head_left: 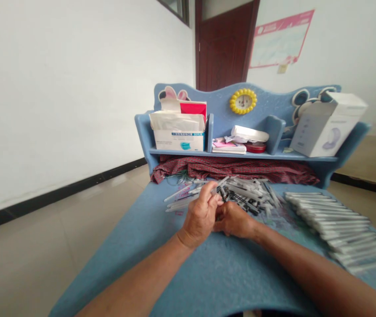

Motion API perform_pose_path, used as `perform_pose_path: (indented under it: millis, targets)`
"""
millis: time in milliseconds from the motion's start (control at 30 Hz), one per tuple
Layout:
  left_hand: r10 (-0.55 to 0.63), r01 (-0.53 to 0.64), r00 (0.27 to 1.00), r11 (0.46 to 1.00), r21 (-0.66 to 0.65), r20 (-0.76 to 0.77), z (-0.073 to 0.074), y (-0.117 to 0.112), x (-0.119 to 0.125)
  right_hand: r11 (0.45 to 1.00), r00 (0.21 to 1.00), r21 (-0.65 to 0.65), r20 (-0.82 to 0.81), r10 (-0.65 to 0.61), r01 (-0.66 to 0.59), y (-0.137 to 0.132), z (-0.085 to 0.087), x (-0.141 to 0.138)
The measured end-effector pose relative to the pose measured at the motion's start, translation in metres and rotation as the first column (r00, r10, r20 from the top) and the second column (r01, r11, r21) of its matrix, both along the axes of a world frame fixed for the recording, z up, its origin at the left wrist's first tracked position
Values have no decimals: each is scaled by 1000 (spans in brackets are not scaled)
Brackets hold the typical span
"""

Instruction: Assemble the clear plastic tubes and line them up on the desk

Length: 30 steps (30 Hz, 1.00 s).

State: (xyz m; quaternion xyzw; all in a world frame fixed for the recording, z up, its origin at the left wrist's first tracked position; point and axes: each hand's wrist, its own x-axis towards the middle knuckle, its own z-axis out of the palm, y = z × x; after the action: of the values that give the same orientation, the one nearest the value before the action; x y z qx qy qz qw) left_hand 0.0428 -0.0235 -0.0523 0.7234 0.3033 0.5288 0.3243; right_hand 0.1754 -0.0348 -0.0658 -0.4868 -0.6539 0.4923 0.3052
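My left hand (198, 215) is closed in front of the pile, its thumb and fingers pinched round what looks like a clear-barrelled pen, mostly hidden. Close against it, my right hand (236, 220) has its fingers curled and pressed together, and whatever they grip is hidden. Just behind both hands lies a loose pile of pen parts (250, 193), with clear barrels and black pieces mixed. More pale pen barrels (178, 203) spread to the left of the hands. At the right, a stack of pens (340, 229) lies side by side in layers.
Everything rests on a blue table (181, 281). A checked cloth (234, 168) is bunched under the rear shelf (188, 152). The shelf holds an open mask box (178, 137), a red round tin (256, 148), papers (229, 149) and a tilted white box (328, 127).
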Motion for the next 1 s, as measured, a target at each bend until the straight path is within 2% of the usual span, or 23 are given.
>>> perform_pose_path:
  millis: [100, 167, 267, 400, 467, 567, 667, 767, 867, 1000]
  targets:
    - [-8, 8, 999, 1000, 11, -33, -1, -2, 1, 992, 977, -78, 184, 108, -95, 2, 18, 17]
    - [-10, 10, 999, 1000, -8, -54, -2, -4, 3, 993, 964, -72, 241, 108, -93, 4, 30, 29]
    - [9, -10, 997, 1000, -10, -83, -5, -8, 5, 998, 982, 13, 182, 57, -60, 1, 46, 40]
    - [34, -35, 998, 999, -11, -50, -2, -11, 6, 991, 977, 1, 166, 132, -134, -7, 61, 43]
    - [32, -33, 999, 999, -37, -28, 3, -9, 5, 992, 975, -19, 186, 122, -121, -9, 61, 40]
    - [27, -26, 1000, 998, -55, 13, 7, -6, 4, 996, 983, -20, 163, 84, -82, -8, 53, 31]
    - [35, -34, 999, 999, -32, 28, 7, -4, 3, 996, 989, -4, 121, 90, -90, -6, 41, 20]
    - [41, -41, 999, 999, -12, 14, 4, -5, 3, 993, 987, -55, 118, 109, -103, -6, 34, 15]
    - [24, -22, 999, 998, -61, 24, 4, -5, 4, 988, 963, -119, 236, 129, -103, -9, 33, 18]
    - [35, -22, 993, 992, -122, 111, 11, 4, 1, 973, 879, -158, 424, 220, -168, -12, 30, 14]
